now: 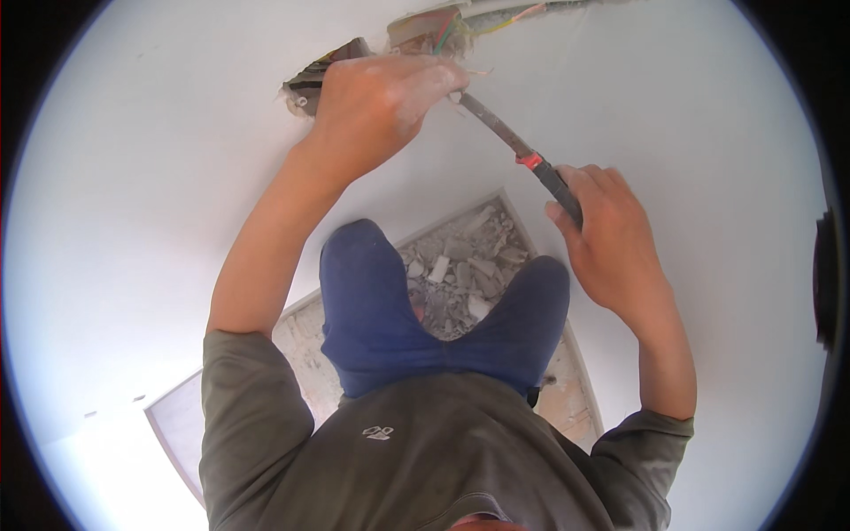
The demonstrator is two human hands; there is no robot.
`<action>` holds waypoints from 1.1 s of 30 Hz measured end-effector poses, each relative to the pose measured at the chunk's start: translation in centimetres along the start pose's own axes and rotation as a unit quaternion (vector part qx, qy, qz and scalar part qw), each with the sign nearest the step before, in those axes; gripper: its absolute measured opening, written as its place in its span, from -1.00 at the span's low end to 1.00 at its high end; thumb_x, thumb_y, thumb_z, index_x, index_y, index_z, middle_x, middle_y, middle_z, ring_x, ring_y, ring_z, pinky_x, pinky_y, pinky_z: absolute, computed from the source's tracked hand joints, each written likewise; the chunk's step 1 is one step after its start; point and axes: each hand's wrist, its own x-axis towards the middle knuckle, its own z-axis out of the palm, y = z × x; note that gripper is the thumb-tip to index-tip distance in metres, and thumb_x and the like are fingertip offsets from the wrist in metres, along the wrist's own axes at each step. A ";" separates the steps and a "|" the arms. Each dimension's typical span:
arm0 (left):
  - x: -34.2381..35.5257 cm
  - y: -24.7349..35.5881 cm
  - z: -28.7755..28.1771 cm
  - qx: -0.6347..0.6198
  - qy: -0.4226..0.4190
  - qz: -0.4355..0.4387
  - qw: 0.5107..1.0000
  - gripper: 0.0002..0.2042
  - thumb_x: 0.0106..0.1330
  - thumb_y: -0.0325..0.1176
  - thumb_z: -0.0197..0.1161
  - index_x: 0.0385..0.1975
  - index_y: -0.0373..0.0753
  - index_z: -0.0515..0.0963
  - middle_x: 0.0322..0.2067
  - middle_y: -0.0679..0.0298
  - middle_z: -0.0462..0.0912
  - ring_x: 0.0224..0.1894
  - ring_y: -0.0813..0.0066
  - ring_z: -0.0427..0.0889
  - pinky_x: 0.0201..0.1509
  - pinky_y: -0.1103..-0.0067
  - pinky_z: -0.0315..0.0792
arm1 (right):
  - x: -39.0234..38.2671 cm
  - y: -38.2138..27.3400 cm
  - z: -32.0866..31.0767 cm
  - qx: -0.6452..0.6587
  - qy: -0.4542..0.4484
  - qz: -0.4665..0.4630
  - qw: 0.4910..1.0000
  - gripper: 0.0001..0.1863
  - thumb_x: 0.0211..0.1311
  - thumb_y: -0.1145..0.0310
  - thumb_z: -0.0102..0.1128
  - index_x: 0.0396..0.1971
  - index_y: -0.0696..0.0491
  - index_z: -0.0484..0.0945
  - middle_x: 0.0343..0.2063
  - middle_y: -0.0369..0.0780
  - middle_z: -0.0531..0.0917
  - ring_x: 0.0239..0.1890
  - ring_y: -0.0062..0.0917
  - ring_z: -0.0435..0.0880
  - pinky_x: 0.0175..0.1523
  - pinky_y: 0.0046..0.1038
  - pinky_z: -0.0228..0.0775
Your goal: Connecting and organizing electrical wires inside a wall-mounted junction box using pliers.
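- Two hands work at one white wall point(673, 115), near its upper edge, where a cut opening point(310, 84) shows a recessed box.
- The left hand point(376, 102) is curled shut against the opening, dusted white; what it pinches is hidden, so I cannot tell.
- Coloured wires point(456, 31) spill from a second hole just right of it; they look thin and springy, likely easy to nick.
- The tool point(522, 157), a slim grey metal shaft with a red band, runs slanting from the left hand down to the right; it seems stiff and light.
- The right hand point(611, 239) wraps closed round its dark handle, the sensible grip.
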 end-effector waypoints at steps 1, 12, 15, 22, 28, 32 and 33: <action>-0.1 -0.1 0.2 0.001 0.007 0.005 1.000 -0.65 0.02 -0.65 0.34 -0.22 -0.05 0.71 -0.23 0.34 0.81 -0.31 0.35 0.77 -0.37 0.51 0.61 | 0.0 0.1 0.2 0.050 -0.025 0.022 0.998 -0.75 0.35 0.43 0.24 -0.07 0.27 0.56 -0.26 -0.07 0.63 -0.21 -0.17 0.64 -0.09 -0.20 0.50; -0.2 -0.6 0.8 -0.018 0.056 0.028 0.998 -0.64 -0.03 -0.69 0.32 -0.24 -0.08 0.71 -0.27 0.31 0.81 -0.36 0.34 0.78 -0.40 0.51 0.62 | -1.5 0.0 8.2 0.906 -0.293 0.108 0.287 -0.58 0.54 0.13 0.05 0.00 0.25 0.50 -0.34 -0.16 0.58 -0.47 -0.47 0.58 -0.45 -0.38 0.54; 0.0 -0.5 1.0 -0.009 0.057 0.030 0.998 -0.64 -0.03 -0.68 0.33 -0.25 -0.08 0.71 -0.27 0.30 0.81 -0.36 0.34 0.78 -0.41 0.51 0.61 | -2.0 -3.1 12.0 0.962 -0.263 -0.057 -0.035 -0.44 0.53 0.10 0.04 0.24 0.29 0.37 -0.18 -0.08 0.60 -0.33 -0.38 0.66 -0.31 -0.31 0.62; 0.4 -0.4 -0.2 -0.005 0.015 0.026 1.000 -0.65 0.00 -0.66 0.31 -0.24 -0.07 0.71 -0.24 0.33 0.81 -0.33 0.36 0.78 -0.40 0.52 0.61 | -1.4 0.4 6.0 0.579 -0.115 0.107 0.800 -0.37 0.45 0.10 0.21 0.32 0.21 0.40 -0.13 -0.20 0.64 -0.14 -0.48 0.61 0.02 -0.43 0.44; 0.3 -0.5 -0.7 0.025 -0.002 0.052 0.998 -0.66 0.03 -0.63 0.31 -0.21 -0.06 0.70 -0.23 0.35 0.81 -0.32 0.36 0.78 -0.40 0.51 0.61 | 0.0 0.6 -0.3 0.351 -0.143 0.151 0.913 -0.51 0.41 0.26 0.19 0.29 0.08 0.47 -0.45 -0.17 0.54 -0.34 -0.41 0.52 -0.07 -0.39 0.41; 0.4 -0.5 -0.4 0.021 -0.005 0.061 0.998 -0.65 0.05 -0.62 0.31 -0.18 -0.05 0.70 -0.23 0.36 0.80 -0.33 0.36 0.77 -0.41 0.50 0.60 | 1.0 0.3 -2.8 0.303 -0.212 0.160 0.915 -0.56 0.41 0.27 0.18 0.22 0.11 0.51 -0.49 -0.14 0.50 -0.42 -0.33 0.47 -0.16 -0.31 0.37; 0.3 -0.5 -0.3 0.021 -0.006 0.061 0.998 -0.65 0.05 -0.62 0.31 -0.18 -0.05 0.70 -0.23 0.36 0.80 -0.33 0.36 0.77 -0.41 0.50 0.60 | 1.1 0.1 -3.1 0.297 -0.219 0.158 0.916 -0.60 0.41 0.28 0.18 0.15 0.15 0.54 -0.51 -0.14 0.50 -0.42 -0.32 0.48 -0.17 -0.29 0.36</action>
